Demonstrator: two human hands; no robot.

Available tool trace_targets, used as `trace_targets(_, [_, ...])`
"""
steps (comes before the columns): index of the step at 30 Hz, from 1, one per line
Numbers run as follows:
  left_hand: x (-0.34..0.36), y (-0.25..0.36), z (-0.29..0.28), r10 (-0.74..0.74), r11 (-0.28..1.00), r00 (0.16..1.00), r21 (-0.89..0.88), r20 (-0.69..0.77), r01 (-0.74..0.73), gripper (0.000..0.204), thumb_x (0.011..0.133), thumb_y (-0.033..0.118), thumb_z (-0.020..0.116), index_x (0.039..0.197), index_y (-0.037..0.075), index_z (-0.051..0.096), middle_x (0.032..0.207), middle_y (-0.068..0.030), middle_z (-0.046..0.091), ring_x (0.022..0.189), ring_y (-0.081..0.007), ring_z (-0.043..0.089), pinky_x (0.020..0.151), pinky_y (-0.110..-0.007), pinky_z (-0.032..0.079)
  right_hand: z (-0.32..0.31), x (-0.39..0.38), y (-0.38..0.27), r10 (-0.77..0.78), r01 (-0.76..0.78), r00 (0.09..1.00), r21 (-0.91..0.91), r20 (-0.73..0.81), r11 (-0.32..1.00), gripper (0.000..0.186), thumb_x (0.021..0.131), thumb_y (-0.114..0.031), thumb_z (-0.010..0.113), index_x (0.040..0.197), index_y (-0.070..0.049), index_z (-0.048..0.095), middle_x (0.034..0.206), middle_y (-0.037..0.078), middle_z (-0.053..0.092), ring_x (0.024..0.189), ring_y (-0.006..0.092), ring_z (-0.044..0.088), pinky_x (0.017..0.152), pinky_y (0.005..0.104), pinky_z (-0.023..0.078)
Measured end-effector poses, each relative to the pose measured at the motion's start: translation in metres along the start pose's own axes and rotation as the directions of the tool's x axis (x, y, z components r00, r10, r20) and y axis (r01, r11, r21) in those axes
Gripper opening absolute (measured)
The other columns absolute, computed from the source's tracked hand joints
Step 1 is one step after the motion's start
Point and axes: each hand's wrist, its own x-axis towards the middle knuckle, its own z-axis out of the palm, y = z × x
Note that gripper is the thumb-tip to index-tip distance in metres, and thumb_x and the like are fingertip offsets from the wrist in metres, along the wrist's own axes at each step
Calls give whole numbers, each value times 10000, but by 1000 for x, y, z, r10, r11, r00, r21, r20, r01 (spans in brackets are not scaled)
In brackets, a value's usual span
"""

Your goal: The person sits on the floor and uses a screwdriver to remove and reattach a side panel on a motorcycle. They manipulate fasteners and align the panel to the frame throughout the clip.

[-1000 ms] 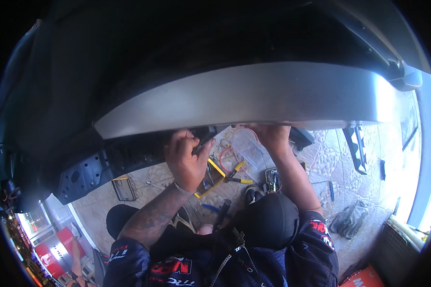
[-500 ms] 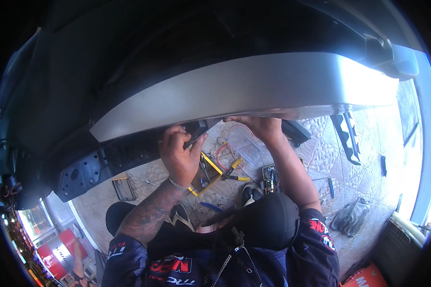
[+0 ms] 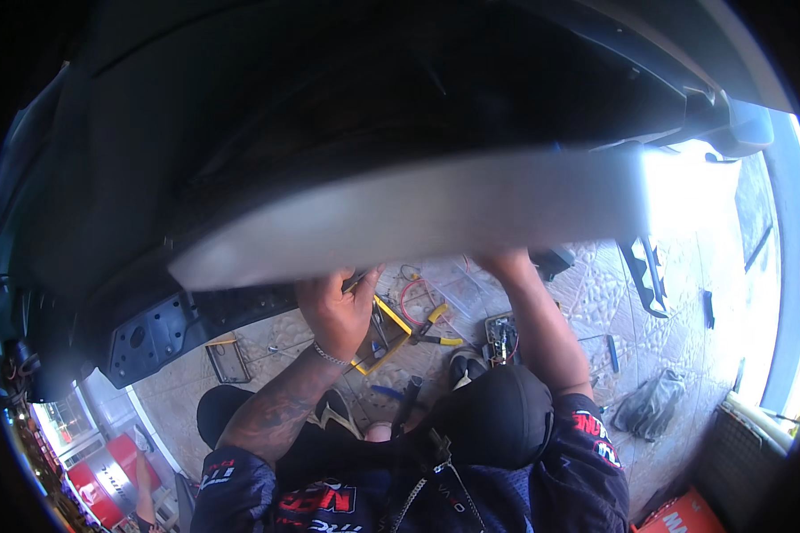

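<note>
Tiled floor (image 3: pixel 587 302) with scattered tools | your left hand (image 3: pixel 336 306) gripping grey panel (image 3: pixel 418 213) edge | right hand (image 3: pixel 504 262) grip hidden, cannot tell

Orange box (image 3: pixel 684 517) lower right, red-white sign (image 3: pixel 107 484) lower left

Panel (image 3: pixel 418 213): silver-grey
Bracket (image 3: pixel 151 333): black
Tool handles (image 3: pixel 436 315): yellow
Wire (image 3: pixel 409 298): red
Floor tiles (image 3: pixel 267 346): tan, mottled
Left forearm (image 3: pixel 276 409): dark tattoos
Shirt (image 3: pixel 560 471): navy, red lettering
Drum (image 3: pixel 107 480): red
</note>
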Motion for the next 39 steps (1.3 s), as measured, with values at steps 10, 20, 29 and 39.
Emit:
trace_targets(10, [1,-1,-1,-38,999,999,3,-16,38,399,765,189,932,865,72,564,1004,-89,657,913,-299,658,777,-423,470,-2,25,-43,173,-105,983,616,-52,781,586,711,-287,954,1108,21,654,939,97,770,901,209,758,775,330,613])
trace_targets(20, [1,0,2,-29,1000,999,-10,-32,29,420,746,184,941,864,62,557,996,-134,669,918,-321,657,802,-434,483,-35,39,-30,277,-361,932,682,235,636,429,672,-154,989,1018,-23,770,935,45,801,919,157,757,831,322,590])
trace_targets(29, [-1,2,1,-35,999,999,21,-18,36,425,758,80,933,845,23,521,998,-151,619,925,-307,610,818,-416,504,-58,70,12,47,-287,879,446,475,848,603,651,-189,1014,1163,-27,739,1124,113,750,1039,231,699,940,367,564])
trace_targets(39, [-19,-15,1,-40,999,990,37,137,36,360,808,66,875,1103,-2,681,1149,-236,683,1037,-374,683,866,-450,534,-51,76,30,60,-317,854,426,517,847,617,680,-207,997,1199,-29,715,1129,112,743,1039,236,699,930,375,565])
